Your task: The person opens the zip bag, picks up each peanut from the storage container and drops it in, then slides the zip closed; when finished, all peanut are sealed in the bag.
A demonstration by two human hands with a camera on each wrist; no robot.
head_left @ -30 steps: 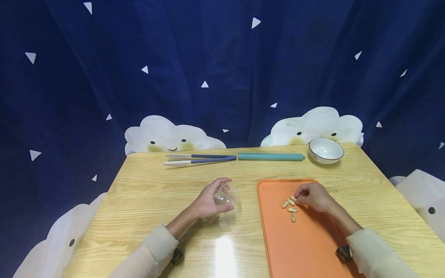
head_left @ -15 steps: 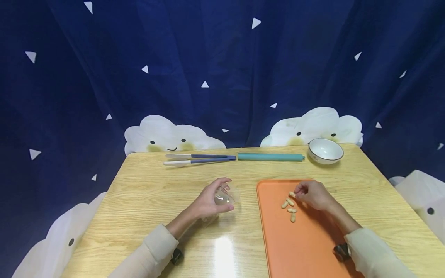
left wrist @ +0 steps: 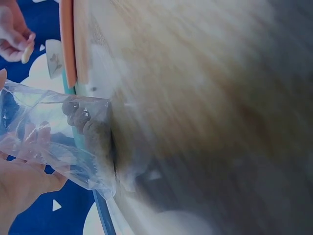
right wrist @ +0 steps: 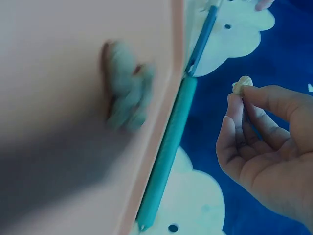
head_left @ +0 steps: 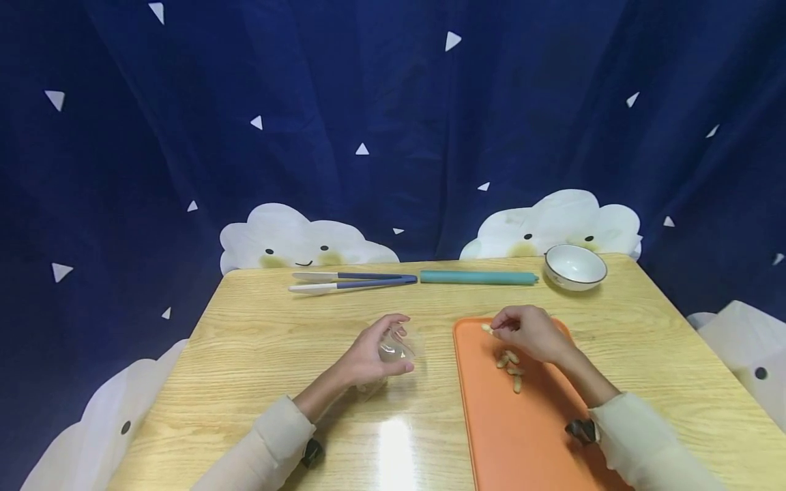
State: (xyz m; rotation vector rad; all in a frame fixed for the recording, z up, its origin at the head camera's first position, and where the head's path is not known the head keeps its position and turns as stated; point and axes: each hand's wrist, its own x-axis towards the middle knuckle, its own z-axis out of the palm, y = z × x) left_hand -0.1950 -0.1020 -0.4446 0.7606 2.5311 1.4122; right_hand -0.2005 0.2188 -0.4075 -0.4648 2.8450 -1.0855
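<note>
My left hand [head_left: 371, 358] holds a clear plastic bag [head_left: 395, 349] upright on the table, left of the orange tray [head_left: 503, 436]. In the left wrist view, several peanuts [left wrist: 95, 134] lie at the bottom of the bag, with fingers curled round its side. Thumb and fingertips of my right hand [head_left: 533, 333] pinch one peanut [right wrist: 242, 85], raised over the tray's far end. Several more peanuts [head_left: 508, 359] lie on the tray, below and nearer than that hand; they look blurred in the right wrist view.
Blue and white tongs [head_left: 353, 283] lie along the table's far edge. Beside them is a teal stick [head_left: 479, 277]. A white bowl [head_left: 575, 264] with a dark rim stands at the far right. Behind the table [head_left: 245, 341] hangs a dark blue curtain [head_left: 393, 102].
My right hand has lifted a peanut off the tray's group and moved it left and away from me. The left hand and the bag have stayed in place.
</note>
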